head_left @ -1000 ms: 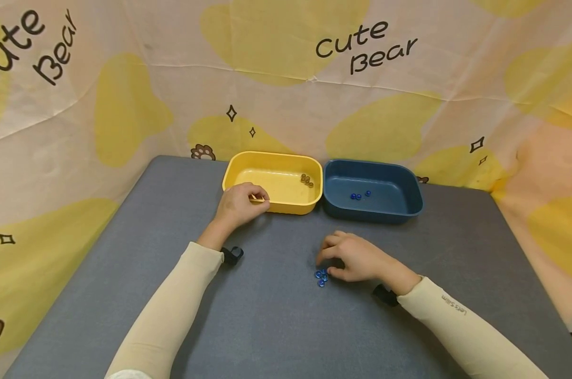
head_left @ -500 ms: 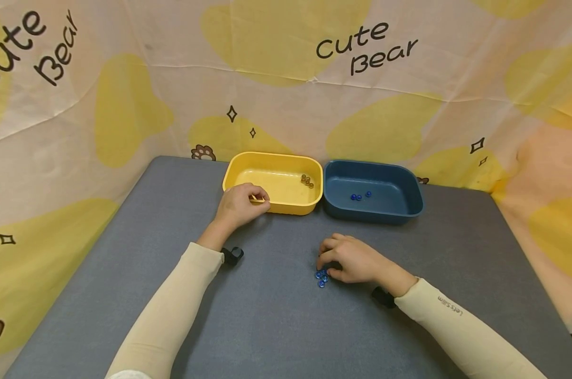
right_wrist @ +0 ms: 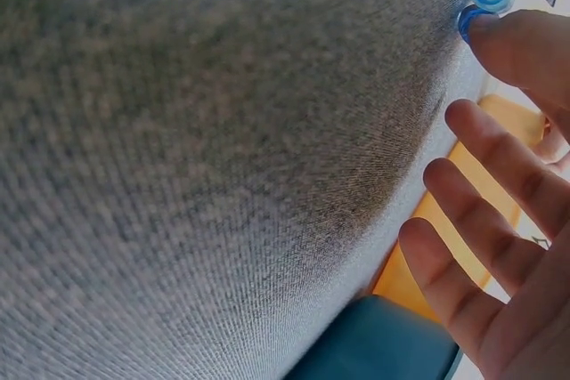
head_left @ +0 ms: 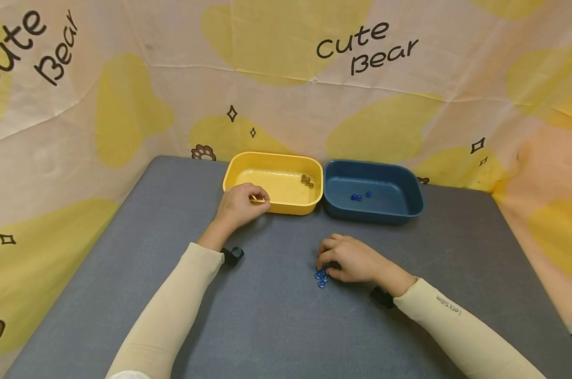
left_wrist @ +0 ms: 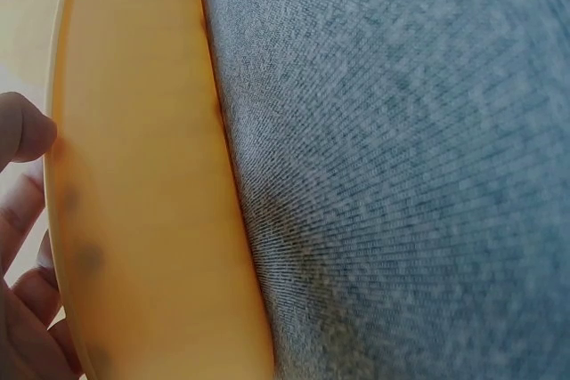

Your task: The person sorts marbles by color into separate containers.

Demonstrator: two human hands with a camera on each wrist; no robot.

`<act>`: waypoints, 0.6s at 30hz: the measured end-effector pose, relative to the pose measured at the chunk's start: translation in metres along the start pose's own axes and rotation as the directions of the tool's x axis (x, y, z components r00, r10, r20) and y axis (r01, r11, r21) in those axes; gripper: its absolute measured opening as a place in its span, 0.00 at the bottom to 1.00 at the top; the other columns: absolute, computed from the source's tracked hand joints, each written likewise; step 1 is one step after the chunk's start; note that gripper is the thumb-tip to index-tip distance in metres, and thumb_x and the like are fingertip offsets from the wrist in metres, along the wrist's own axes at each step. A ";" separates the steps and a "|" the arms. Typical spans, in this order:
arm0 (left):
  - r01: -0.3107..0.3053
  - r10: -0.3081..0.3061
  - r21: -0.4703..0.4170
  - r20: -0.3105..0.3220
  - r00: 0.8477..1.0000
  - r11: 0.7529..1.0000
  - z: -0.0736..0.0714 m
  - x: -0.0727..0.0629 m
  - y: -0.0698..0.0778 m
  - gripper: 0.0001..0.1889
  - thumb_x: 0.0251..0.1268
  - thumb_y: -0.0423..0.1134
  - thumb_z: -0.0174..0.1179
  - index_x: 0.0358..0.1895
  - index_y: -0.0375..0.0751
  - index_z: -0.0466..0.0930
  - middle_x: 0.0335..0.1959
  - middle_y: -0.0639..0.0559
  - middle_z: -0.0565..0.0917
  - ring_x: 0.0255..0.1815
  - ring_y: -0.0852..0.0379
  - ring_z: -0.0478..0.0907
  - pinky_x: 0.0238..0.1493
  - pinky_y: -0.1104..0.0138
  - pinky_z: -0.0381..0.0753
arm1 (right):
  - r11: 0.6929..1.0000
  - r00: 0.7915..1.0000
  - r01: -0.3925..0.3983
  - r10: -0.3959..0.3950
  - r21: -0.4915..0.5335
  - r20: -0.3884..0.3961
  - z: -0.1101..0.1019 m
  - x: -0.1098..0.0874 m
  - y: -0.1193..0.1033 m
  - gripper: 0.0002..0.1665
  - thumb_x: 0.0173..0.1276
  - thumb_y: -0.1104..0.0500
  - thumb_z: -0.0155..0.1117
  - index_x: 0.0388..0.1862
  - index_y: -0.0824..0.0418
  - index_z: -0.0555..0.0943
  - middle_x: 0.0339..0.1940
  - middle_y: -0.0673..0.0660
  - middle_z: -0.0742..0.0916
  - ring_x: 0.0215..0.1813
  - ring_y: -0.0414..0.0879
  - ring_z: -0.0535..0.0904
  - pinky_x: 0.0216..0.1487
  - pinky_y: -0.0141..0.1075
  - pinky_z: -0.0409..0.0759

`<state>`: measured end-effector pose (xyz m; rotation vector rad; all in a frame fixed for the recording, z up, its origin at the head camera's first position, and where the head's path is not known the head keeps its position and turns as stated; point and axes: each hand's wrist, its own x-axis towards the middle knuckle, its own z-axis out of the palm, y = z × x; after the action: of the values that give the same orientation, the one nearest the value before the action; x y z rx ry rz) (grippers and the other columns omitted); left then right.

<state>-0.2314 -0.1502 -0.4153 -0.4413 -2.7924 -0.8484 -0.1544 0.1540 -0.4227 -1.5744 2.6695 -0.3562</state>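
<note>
In the head view my left hand (head_left: pixel 242 204) grips the near rim of the yellow bin (head_left: pixel 291 208). Its thumb (left_wrist: pixel 34 131) stays outside the wall while the other fingers reach inside, as the left wrist view shows. Small amber marbles (head_left: pixel 307 181) lie in that bin. Over a cluster of blue glass marbles (head_left: pixel 321 283) on the table hovers my right hand (head_left: pixel 354 259), fingers bent downward. In the right wrist view its thumb tip (right_wrist: pixel 499 37) overlaps one blue marble (right_wrist: pixel 468 20), seemingly touching it; the index finger's contact is hidden. Three other fingers are spread apart.
A dark blue bin (head_left: pixel 373 213) stands against the yellow one's right side, with three blue marbles (head_left: pixel 359 197) inside. Grey cloth covers the table (head_left: pixel 267 316). A printed fabric backdrop (head_left: pixel 276 52) rises behind and along the sides.
My right hand has shifted very slightly down and left toward the blue marbles, then held nearly still. The left hand and both bins stay as they were.
</note>
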 end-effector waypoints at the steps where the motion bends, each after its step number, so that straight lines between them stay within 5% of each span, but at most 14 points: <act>1: -0.001 0.001 -0.001 0.000 1.000 1.000 0.000 0.000 0.000 0.04 0.52 0.48 0.62 0.28 0.57 0.84 0.32 0.58 0.83 0.35 0.60 0.78 0.41 0.64 0.75 | 1.000 1.000 -0.004 0.004 0.001 0.004 0.000 0.000 0.000 0.09 0.57 0.58 0.71 0.37 0.46 0.86 0.40 0.46 0.82 0.43 0.42 0.75 0.46 0.41 0.77; 18: -0.005 0.005 0.007 -0.006 1.000 1.000 0.000 -0.001 0.000 0.04 0.52 0.48 0.61 0.28 0.57 0.84 0.31 0.59 0.82 0.34 0.60 0.77 0.40 0.64 0.74 | 1.000 0.999 -0.020 0.020 0.006 -0.036 -0.018 -0.001 0.003 0.07 0.58 0.57 0.70 0.36 0.48 0.85 0.39 0.46 0.83 0.43 0.42 0.76 0.47 0.39 0.77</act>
<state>-0.2307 -0.1502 -0.4156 -0.4440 -2.7865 -0.8378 -0.1587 0.1590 -0.4059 -1.5536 2.7058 -0.3953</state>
